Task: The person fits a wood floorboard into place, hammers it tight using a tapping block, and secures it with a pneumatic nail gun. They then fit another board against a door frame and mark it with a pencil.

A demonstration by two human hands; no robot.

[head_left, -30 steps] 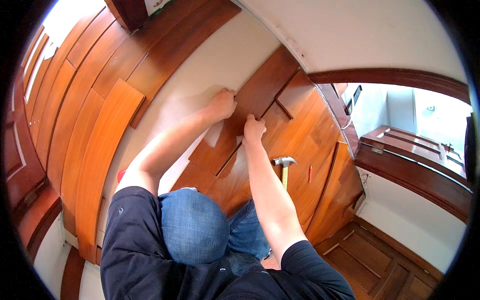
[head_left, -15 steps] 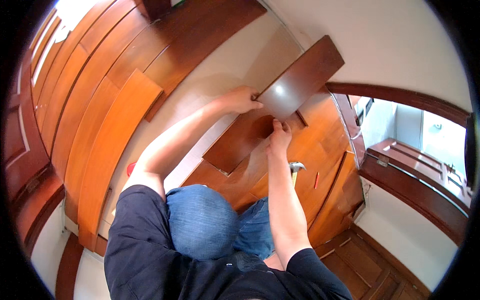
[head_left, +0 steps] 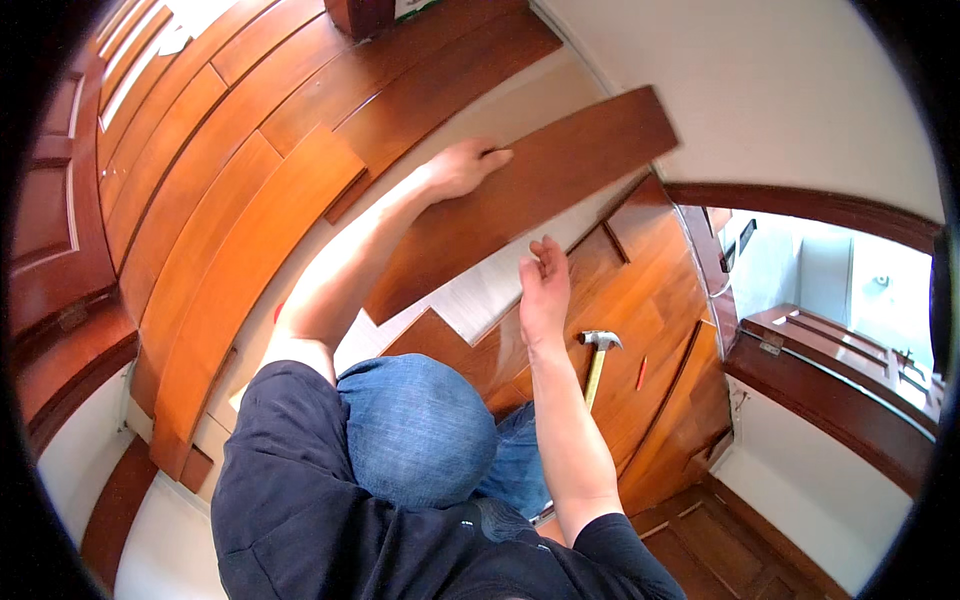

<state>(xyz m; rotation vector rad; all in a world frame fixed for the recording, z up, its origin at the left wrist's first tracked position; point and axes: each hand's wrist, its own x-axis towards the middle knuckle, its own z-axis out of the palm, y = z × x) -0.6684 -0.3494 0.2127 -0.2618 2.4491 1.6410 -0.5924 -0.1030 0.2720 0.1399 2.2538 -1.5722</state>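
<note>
A long dark-brown plank (head_left: 570, 165) lies slantwise across the light underlayer, lifted from the floor. My left hand (head_left: 462, 170) grips its upper edge near the middle. My right hand (head_left: 545, 290) is just below the plank's lower edge, fingers apart and bent slightly, holding nothing. Pale sheeting (head_left: 470, 295) shows beneath, beside fitted floor planks (head_left: 640, 270). To the right of my right hand lie a claw hammer (head_left: 598, 355) with a yellow handle and a red pencil (head_left: 641, 372).
Planks (head_left: 230, 260) stretch along the left, with a loose lighter board (head_left: 280, 220) on top. Wooden panelled doors (head_left: 60, 200) stand at far left and lower right (head_left: 720, 540). A white wall (head_left: 790, 100) borders the upper right; a doorway (head_left: 830, 260) opens onto a bright room.
The plank has been lifted out, turned and swung leftward over the gap, exposing sheeting. My left hand moved up along it; my right hand has let go.
</note>
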